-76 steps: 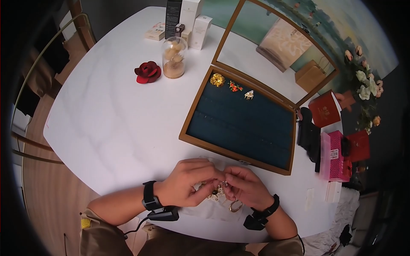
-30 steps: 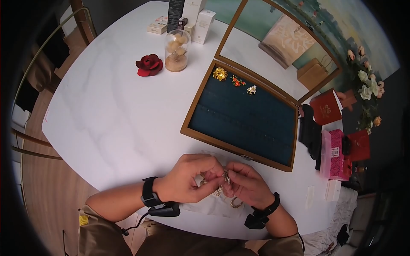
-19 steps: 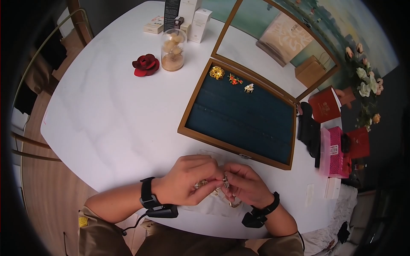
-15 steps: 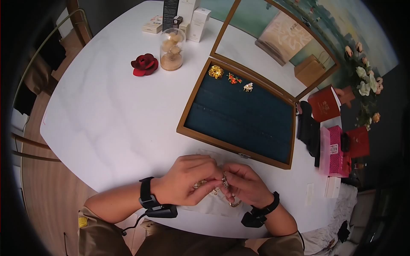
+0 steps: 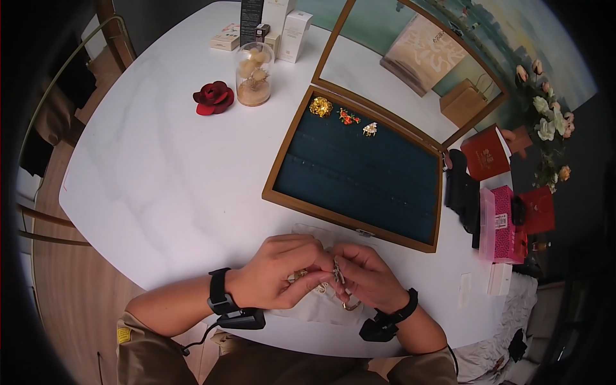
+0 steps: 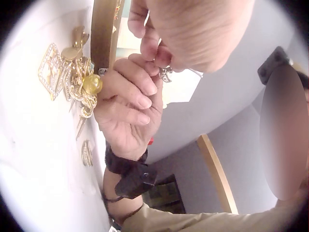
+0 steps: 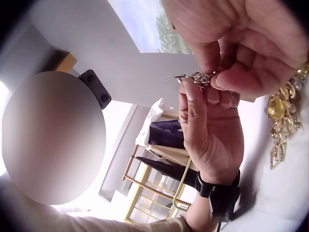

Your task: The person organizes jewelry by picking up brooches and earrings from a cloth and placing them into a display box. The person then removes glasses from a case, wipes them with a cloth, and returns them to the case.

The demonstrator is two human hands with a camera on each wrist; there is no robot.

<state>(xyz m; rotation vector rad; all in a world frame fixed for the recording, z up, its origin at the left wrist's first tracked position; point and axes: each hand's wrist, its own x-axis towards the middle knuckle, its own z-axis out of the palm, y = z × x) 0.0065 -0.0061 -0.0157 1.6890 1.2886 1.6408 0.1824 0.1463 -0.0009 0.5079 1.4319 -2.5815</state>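
Note:
A small silver-toned jewellery piece is pinched between the fingertips of both hands, low over the table's front part. My left hand grips it from the left, my right hand from the right. In the right wrist view a thin pin sticks out from the piece. Beneath the hands a pale cloth bears a heap of gold-toned jewellery, partly hidden by the hands in the head view; a yellow bead shows in it. A separate small gold piece lies nearby.
Behind the hands stands an open wooden case with a dark lining, three brooches along its back edge. A red flower, a glass dome and boxes stand at the back; a pink box and red boxes are at the right.
Both hands have stayed together at the small piece, which now shows more between the fingertips. The left hand covers more of the jewellery below. The head view has shifted slightly.

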